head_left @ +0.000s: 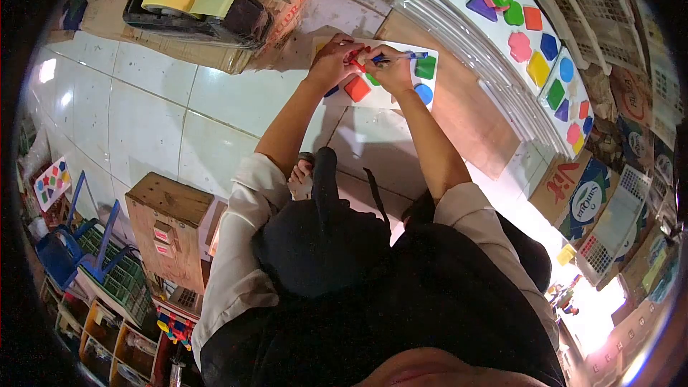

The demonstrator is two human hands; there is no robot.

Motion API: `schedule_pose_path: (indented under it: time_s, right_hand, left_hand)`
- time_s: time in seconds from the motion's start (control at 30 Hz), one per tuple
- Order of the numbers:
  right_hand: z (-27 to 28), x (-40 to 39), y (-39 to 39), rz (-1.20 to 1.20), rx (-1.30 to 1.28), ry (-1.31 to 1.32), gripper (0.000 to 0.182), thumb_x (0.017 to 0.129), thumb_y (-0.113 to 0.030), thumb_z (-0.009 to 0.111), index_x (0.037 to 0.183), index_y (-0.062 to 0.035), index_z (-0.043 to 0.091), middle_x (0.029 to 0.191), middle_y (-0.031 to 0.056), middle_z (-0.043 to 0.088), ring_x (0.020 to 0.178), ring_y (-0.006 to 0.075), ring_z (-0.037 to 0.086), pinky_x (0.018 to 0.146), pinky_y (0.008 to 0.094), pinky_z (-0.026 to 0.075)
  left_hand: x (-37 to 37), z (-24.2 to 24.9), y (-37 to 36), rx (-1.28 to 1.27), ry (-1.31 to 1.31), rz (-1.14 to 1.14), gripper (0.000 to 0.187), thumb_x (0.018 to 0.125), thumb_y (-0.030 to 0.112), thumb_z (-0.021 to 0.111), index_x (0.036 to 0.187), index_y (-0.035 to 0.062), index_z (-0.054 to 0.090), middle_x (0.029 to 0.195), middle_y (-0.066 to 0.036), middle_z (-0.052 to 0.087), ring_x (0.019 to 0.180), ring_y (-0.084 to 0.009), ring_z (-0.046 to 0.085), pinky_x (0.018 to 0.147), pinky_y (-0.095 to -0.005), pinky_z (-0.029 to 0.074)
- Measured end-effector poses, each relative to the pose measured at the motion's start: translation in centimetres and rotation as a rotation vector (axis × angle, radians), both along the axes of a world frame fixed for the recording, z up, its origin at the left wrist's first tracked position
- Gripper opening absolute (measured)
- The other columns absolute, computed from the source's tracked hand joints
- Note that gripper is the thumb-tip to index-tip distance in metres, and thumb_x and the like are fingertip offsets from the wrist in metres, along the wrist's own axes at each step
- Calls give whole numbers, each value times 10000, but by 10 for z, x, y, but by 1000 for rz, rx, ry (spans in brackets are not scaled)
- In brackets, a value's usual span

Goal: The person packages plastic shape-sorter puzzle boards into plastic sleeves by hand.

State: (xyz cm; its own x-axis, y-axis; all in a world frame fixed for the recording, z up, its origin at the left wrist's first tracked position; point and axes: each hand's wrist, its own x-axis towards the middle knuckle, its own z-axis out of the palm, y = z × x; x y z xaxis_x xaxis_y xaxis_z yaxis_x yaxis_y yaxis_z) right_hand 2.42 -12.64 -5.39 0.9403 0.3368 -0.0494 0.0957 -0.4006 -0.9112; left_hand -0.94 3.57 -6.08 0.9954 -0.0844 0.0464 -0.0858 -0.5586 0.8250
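Note:
A white board [387, 100] with coloured shapes lies on the tiled floor. Over its upper middle, my left hand [334, 63] has its fingers closed on a small red piece [356, 64]. Close beside it on the right, my right hand [391, 72] grips a blue pen [412, 55], which lies across the board's upper part. Below my hands is a red square [357, 89]. To the right of my right hand are a green square [426, 67] and a blue circle [423, 93]. The pen's tip is too small to make out.
A tape dispenser [197, 14] with yellow tape stands on cardboard at the upper left. Stacked boards with coloured shapes [519, 46] lie at the upper right, beside a brown sheet [466, 111]. A wooden box [172, 222] stands at the lower left.

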Motion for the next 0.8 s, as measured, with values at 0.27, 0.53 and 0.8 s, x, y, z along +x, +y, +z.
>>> schedule_pose_path:
  time_s: [0.27, 0.53, 0.8]
  right_hand:
    - [9, 2, 2, -79, 74, 159, 99, 638, -77, 649, 701, -31, 587, 656, 62, 591, 576, 104, 539, 546, 239, 450]
    - [-3, 2, 1, -59, 85, 122, 104, 644, -65, 648, 713, -22, 584, 637, 56, 580, 557, 74, 521, 525, 214, 436]
    - [9, 4, -1, -20, 118, 214, 95, 689, -3, 633, 770, 9, 584, 719, 34, 598, 623, 70, 548, 559, 197, 453]
  left_hand:
    - [0, 1, 0, -20, 1, -11, 530, 551, 95, 759, 1052, 132, 593, 1055, -86, 502, 847, -208, 561, 719, -280, 492]
    - [1, 5, -1, -43, 78, -12, 532, 550, 86, 755, 1054, 140, 593, 1066, -86, 501, 841, -193, 569, 736, -279, 494]
    - [1, 5, 0, -17, 36, -26, 519, 565, 105, 744, 1059, 122, 586, 1044, -84, 506, 880, -203, 551, 746, -279, 489]
